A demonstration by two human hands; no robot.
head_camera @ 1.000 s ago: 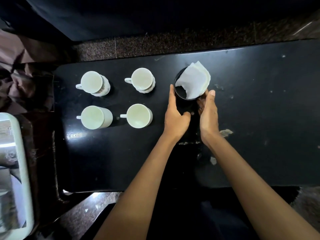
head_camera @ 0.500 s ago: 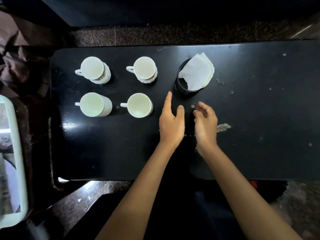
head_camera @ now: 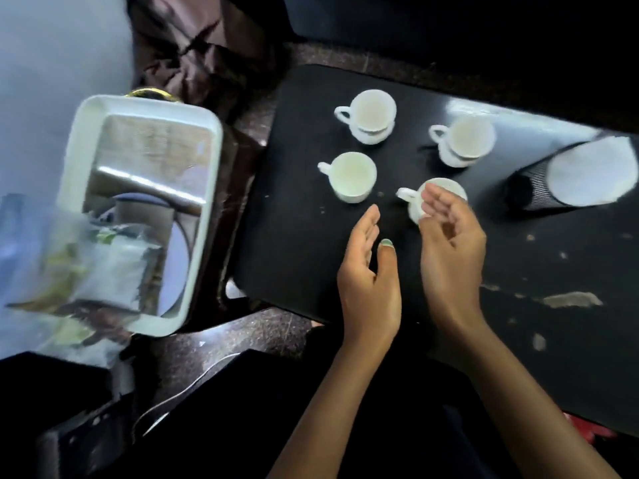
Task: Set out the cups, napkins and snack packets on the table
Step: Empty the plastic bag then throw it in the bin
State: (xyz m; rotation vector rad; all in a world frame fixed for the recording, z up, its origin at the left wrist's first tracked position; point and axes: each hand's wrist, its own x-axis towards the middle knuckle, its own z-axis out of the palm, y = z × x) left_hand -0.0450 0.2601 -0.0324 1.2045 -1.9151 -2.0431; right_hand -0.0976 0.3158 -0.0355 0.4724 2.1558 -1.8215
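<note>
Several white cups stand on the black table [head_camera: 301,243]: one at the far left [head_camera: 370,114], one to its right [head_camera: 465,140], one nearer me [head_camera: 352,176], and one [head_camera: 415,202] partly hidden behind my right hand. A black mesh holder [head_camera: 529,190] with white napkins [head_camera: 587,174] stands at the right. Snack packets [head_camera: 103,271] lie blurred at the near end of a white mirrored tray [head_camera: 204,209] on the left. My left hand [head_camera: 368,274] and my right hand [head_camera: 449,250] hover over the table, fingers apart, holding nothing.
The white tray rests on a dark stool left of the table. Brown cloth [head_camera: 193,46] lies behind it. The table surface shows worn pale patches [head_camera: 570,299] at the right. Dark floor and a dark object [head_camera: 79,440] lie at the lower left.
My hands let go of the napkin holder and drew back toward me. The view swung left, so the tray with the packets now fills the left side.
</note>
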